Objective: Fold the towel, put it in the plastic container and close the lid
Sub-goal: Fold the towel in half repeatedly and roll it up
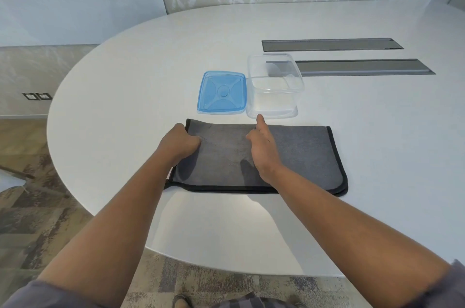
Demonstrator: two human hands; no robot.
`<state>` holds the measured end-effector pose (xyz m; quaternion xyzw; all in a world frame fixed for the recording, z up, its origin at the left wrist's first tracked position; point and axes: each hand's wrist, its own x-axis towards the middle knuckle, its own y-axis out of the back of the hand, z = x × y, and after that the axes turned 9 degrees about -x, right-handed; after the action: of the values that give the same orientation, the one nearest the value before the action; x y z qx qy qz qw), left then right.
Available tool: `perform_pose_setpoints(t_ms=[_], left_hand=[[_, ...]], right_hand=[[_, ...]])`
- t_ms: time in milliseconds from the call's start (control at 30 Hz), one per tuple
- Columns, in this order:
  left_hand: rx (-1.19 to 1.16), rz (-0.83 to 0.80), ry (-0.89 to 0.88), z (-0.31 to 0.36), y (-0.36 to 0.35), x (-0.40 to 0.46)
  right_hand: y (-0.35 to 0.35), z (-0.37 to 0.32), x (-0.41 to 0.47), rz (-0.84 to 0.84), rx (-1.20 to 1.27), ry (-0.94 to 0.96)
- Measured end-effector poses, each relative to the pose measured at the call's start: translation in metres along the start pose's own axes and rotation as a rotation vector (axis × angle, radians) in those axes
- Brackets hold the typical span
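**A:** Where does the fold stand?

**B:** The grey towel lies flat on the white tabletop, apparently doubled already, since two black-trimmed layers show at its near right corner. It is still wider than the clear plastic container, which stands open just beyond its far edge, with the blue lid lying beside the container on the left.

**B:** So the next fold looks like left end over right. I'd lift both left corners together, carry them across to meet the right trim, then smooth out from the crease so no air puffs the bundle up.

**A:** And the hands?

**B:** The left hand sits at the towel's left edge, knuckles up, fingers curled down into the cloth. Its grip looks pressed together on that edge, though the fingertips are hidden, so I can't tell how much fabric it pinches.

**A:** The right?

**B:** The right hand rests mid-towel, edge-on, palm turned left, thumb pointing toward the container, fingers loosely curled and holding nothing. It seems to mark the crease line. Both forearms reach straight forward over the near tabletop.

**A:** Risk?

**B:** Layers slipping apart during the fold.
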<state>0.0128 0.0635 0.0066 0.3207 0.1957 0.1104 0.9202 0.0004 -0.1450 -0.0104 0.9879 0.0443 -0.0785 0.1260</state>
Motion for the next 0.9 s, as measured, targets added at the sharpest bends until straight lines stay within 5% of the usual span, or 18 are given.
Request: perform_pose_setpoints(t_ms=[300,467,733,900], left_hand=[[-0.453,-0.259,-0.067,0.055,0.026,-0.020],[-0.581,-0.402,-0.118,0.101,0.006,-0.046],[-0.878,-0.508,-0.088,0.132,-0.066,-0.070],[-0.953,-0.506,-0.093,0.135,-0.075,-0.070]], right_hand=[[-0.013,-0.010,-0.006,-0.038,0.315,0.038],[-0.004,-0.021,-0.009,0.035,0.487,-0.122],[0.028,-0.021,-0.022,0.051,0.786,-0.202],[0.031,-0.010,-0.036,-0.033,0.722,-0.330]])
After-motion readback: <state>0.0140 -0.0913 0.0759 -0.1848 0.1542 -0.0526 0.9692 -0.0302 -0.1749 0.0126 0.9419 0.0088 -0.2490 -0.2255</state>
